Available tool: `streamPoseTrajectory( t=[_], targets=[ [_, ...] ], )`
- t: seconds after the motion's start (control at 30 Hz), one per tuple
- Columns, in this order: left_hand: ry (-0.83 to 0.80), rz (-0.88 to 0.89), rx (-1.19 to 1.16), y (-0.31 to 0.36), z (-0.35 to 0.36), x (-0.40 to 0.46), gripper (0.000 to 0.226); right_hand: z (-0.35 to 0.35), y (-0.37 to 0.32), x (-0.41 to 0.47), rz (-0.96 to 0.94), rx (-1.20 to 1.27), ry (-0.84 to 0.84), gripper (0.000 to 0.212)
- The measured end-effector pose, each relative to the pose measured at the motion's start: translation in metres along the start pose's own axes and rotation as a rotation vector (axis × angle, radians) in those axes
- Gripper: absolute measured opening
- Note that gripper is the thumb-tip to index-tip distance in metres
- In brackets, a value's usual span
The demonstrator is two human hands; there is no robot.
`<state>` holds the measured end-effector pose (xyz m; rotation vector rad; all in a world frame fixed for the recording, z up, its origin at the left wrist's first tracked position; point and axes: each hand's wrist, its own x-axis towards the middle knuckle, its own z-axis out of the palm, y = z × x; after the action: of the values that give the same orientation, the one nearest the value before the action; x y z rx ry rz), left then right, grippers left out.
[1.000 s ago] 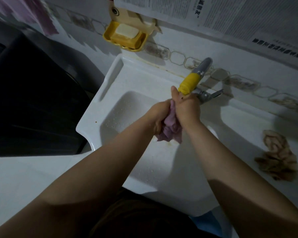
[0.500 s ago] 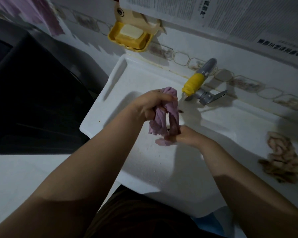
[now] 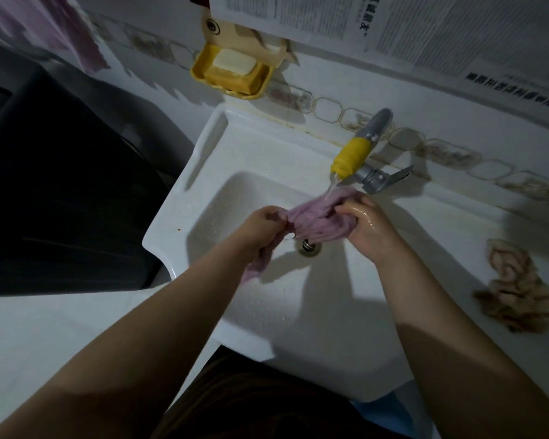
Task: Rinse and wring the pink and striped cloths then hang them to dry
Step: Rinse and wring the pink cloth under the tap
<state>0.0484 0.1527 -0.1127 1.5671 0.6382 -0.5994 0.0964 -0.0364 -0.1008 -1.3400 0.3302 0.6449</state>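
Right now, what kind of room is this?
Probably a bathroom or washing corner: a white sink with a running tap, a soap dish on the tiled wall, and a pink cloth being rinsed.

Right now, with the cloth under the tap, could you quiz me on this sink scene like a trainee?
1. True or false: water from the tap is falling on the pink cloth.
2. Which holds the pink cloth: A) left hand only, B) right hand only, C) both hands?
3. Where does the striped cloth lie?

Key: 1. True. 2. C. 3. Crumpled on the counter right of the sink, untouched.
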Motion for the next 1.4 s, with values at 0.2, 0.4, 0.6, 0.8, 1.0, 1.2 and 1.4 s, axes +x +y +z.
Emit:
streamPoseTrajectory(
  t=[0.2,0.4,0.6,0.8,1.0,1.2,1.4],
  targets=[
    [-0.195,-0.251,-0.758,0.027,0.035,-0.016,0.043,0.05,0.021,-0.019,-0.237,-0.229,-0.066,0.049],
    [-0.089,-0.085,-0.656,0.037,0.054,-0.029,0.04,0.066,0.009,-0.016,-0.375,-0.357,0.101,0.017],
    [-0.059,-0.055,-0.134,0.045,0.043,-0.034,0.07,0.087,-0.009,0.012,-0.107,-0.112,0.396,0.045],
    [-0.073,0.059,-0.062,0.035,0.039,-0.039,0.053,0.075,-0.011,0.02,-0.027,0.033,0.351,0.037],
    [-0.125,0.078,-0.175,0.016,0.019,-0.028,0.038,0.06,-0.012,0.015,0.011,-0.114,0.265,0.029],
    [0.051,0.148,-0.35,-0.002,-0.044,-0.002,0.013,0.013,-0.01,0.003,0.092,-0.353,-0.006,0.023],
    [-0.005,0.253,-0.401,0.003,-0.067,0.003,0.018,-0.011,-0.006,-0.007,0.19,-0.749,-0.248,0.07]
  ],
)
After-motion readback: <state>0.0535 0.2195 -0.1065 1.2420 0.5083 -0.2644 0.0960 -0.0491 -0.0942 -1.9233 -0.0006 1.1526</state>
